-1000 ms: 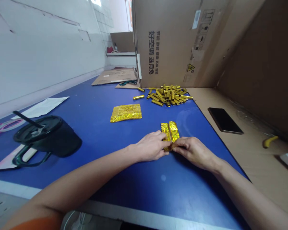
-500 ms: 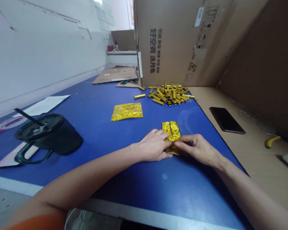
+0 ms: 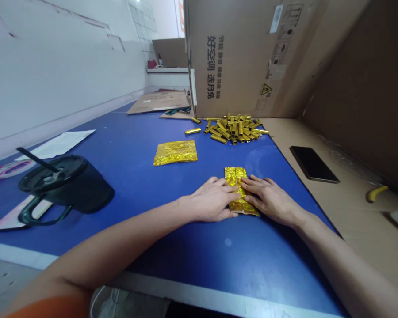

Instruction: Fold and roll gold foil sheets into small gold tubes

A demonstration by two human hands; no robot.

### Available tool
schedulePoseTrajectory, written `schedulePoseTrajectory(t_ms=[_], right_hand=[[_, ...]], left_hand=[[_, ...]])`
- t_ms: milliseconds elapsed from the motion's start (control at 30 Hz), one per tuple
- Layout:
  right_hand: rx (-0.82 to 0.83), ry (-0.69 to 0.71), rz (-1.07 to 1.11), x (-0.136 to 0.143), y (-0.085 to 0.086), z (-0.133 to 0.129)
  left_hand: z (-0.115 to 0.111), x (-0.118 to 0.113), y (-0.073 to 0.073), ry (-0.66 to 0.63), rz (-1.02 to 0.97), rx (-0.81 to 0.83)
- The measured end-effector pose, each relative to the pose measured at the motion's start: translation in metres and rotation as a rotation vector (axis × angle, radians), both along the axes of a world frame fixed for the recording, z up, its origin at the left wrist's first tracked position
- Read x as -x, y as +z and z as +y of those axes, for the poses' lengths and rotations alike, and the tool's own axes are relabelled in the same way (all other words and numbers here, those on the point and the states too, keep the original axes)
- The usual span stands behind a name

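A shiny gold foil sheet (image 3: 238,206), creased down its middle with a seam, lies flat on the blue table between my hands. My left hand (image 3: 215,199) rests on its left part, fingers stretched out across the foil. From the other side, my right hand (image 3: 268,198) lays its extended fingers flat on the right part. Farther off to the left is a second gold foil piece (image 3: 175,153), flat and untouched. A heap of small gold foil tubes (image 3: 234,129) lies at the back, with one loose tube (image 3: 193,131) beside it.
On the left stands a dark lidded mug (image 3: 69,183) with a straw, near white paper (image 3: 61,143) and a pink tape roll (image 3: 13,169). A large cardboard box (image 3: 242,57) rises behind the heap. At right, a black phone (image 3: 314,164) lies on cardboard.
My right hand has gone from pinching at the foil's seam to lying flat with fingers spread on its right part. My left hand stays nearly in place.
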State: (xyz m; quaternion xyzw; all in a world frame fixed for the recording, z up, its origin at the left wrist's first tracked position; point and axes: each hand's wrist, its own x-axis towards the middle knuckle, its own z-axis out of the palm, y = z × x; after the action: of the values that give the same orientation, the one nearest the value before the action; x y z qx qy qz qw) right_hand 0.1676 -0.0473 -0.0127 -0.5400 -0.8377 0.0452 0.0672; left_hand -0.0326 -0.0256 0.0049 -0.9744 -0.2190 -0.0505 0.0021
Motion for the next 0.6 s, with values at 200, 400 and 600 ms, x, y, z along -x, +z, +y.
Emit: schedulePoseTrajectory(t_ms=[200, 400, 600], right_hand=[[0.022, 0.009, 0.002, 0.0, 0.002, -0.001], [0.066, 0.014, 0.036, 0.001, 0.004, -0.003], [0.264, 0.05, 0.165, -0.008, 0.017, -0.002]], left_hand=[[0.002, 0.0, -0.002, -0.02, 0.008, -0.003], [0.001, -0.002, -0.004, 0.008, 0.001, -0.011], [0.002, -0.001, -0.003, 0.071, -0.033, 0.117]])
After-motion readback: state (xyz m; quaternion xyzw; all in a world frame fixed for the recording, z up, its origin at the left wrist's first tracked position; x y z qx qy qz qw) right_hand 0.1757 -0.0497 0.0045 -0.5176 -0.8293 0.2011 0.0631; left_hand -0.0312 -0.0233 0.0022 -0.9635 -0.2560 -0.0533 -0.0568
